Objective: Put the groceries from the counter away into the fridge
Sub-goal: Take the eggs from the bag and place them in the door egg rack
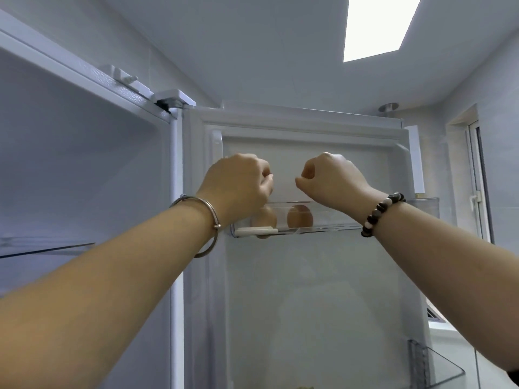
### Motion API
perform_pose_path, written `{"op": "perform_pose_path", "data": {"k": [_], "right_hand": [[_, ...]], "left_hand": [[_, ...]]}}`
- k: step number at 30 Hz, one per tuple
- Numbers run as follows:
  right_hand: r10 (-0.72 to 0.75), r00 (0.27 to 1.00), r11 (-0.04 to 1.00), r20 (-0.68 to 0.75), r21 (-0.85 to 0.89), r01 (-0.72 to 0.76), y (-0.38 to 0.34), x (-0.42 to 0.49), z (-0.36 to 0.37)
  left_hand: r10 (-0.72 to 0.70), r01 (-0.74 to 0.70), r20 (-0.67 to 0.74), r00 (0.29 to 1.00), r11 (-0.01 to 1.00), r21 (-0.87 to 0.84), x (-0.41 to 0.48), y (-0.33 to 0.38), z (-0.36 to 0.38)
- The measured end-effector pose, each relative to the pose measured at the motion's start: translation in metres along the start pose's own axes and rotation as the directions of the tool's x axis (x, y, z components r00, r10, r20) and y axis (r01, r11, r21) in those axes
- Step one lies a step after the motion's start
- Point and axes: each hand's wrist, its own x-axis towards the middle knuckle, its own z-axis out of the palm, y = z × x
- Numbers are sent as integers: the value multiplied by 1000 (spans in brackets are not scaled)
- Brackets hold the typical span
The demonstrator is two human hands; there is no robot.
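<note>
We judge that the step in hand is to settle the eggs (pixel 300 217) into the high door tray (pixel 331 227). To do it well, we should bring each wrist over the clear front wall, lower an egg slowly until it rests on the tray floor, and release only then. The tray is above our eyes, so we must feel more than see.

Both our forearms reach up and forward, almost parallel. The left wrist carries a metal bangle (pixel 209 220), the right wrist a beaded bracelet (pixel 379 214). The left hand (pixel 238 181) bends down at the wrist, with its fingers curled over the left end of the tray. The right hand (pixel 331 178) is curled like a fist just above the tray, thumb against forefinger. Whether either hand grips something we cannot tell, because the palms face away from us.

Behind the hands, the two brown eggs stand side by side in the tray, the left one partly hidden by the left hand. The tray hangs near the top of the open fridge door (pixel 309 290). To the left is the fridge (pixel 70 164) itself, and far above shines a ceiling light (pixel 379 23).
</note>
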Motion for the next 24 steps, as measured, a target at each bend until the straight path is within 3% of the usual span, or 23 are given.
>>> {"op": "perform_pose_path", "data": {"k": [4, 7, 15, 24], "right_hand": [[-77, 980, 995, -185, -78, 64, 7, -14, 1], [-106, 962, 992, -253, -93, 85, 15, -29, 4], [-45, 974, 933, -222, -358, -39, 61, -75, -22], [99, 979, 717, -181, -669, -196, 168, -144, -104]], "left_hand": [[94, -85, -42, 995, 979, 183, -9, 8, 10], [106, -105, 10, 994, 964, 245, -14, 19, 14], [229, -226, -2, 973, 964, 140, -7, 76, 44], [368, -372, -73, 927, 926, -60, 18, 210, 95]]}}
